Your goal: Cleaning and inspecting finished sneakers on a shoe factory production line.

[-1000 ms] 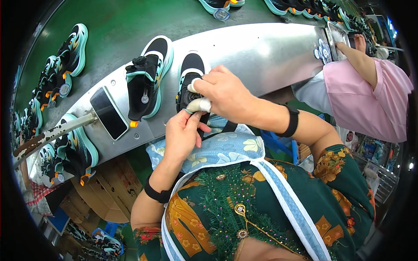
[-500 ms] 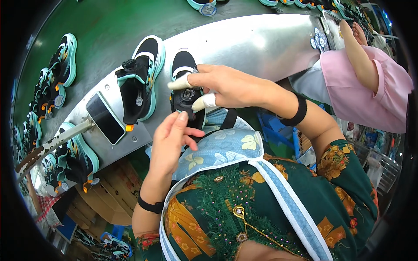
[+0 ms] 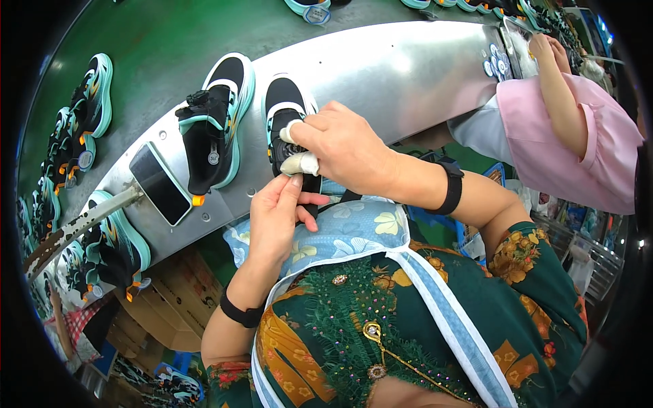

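Observation:
A black sneaker (image 3: 283,91) with white and mint trim lies on the metal bench in front of me, its toe pointing away. Above its lacing area, my right hand (image 3: 352,148) is closed, with pale covers on thumb and forefinger. Those fingertips press around a round black part (image 3: 288,149) on the shoe's upper. At the heel end, my left hand (image 3: 273,216) pinches thumb against forefinger, just under the right thumb. What sits in that pinch is too small to make out. The matching sneaker (image 3: 219,115) rests to the left, an orange tab at its heel.
A phone (image 3: 160,183) lies on the metal bench (image 3: 367,71) at left, beside a worn metal bar (image 3: 85,228). More sneakers (image 3: 95,98) line the green surface (image 3: 156,41) on the far left. At right sits a co-worker in a pink garment (image 3: 551,132).
My right hand has come down onto the shoe, its fingers drawing together around the round black part. My left hand has moved slightly right, closing its thumb and forefinger beside the right thumb.

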Demonstrator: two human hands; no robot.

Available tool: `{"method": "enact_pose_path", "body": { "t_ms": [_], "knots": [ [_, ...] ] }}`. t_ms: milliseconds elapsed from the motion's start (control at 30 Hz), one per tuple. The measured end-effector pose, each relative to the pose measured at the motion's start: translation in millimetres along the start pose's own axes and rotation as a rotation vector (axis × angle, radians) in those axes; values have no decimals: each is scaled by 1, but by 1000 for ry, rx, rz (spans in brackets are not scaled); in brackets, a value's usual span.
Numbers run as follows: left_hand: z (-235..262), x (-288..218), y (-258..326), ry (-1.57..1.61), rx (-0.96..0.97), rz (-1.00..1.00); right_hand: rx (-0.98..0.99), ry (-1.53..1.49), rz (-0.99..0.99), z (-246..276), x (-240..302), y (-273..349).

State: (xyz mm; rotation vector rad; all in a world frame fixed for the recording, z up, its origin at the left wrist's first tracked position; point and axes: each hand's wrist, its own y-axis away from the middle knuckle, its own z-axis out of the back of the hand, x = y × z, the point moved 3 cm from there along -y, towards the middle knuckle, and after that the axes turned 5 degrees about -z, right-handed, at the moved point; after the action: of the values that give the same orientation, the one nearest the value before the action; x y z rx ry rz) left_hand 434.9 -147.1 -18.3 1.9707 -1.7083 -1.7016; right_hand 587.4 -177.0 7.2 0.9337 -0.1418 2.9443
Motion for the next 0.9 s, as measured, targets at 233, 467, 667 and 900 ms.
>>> {"method": "enact_pose_path", "body": {
  "t_ms": [233, 467, 667, 900],
  "knots": [
    [1, 4, 0, 70, 39, 26, 250, -331, -86, 12, -8, -10],
    [-8, 12, -2, 54, -50, -11, -243, -76, -184, -12, 7, 16],
    [-11, 13, -3, 94, 18, 34, 2, -181, -166, 0, -6, 8],
    [-1, -2, 9, 21, 8, -42, -66, -101, -246, 10, 5, 12]
  ]
}}
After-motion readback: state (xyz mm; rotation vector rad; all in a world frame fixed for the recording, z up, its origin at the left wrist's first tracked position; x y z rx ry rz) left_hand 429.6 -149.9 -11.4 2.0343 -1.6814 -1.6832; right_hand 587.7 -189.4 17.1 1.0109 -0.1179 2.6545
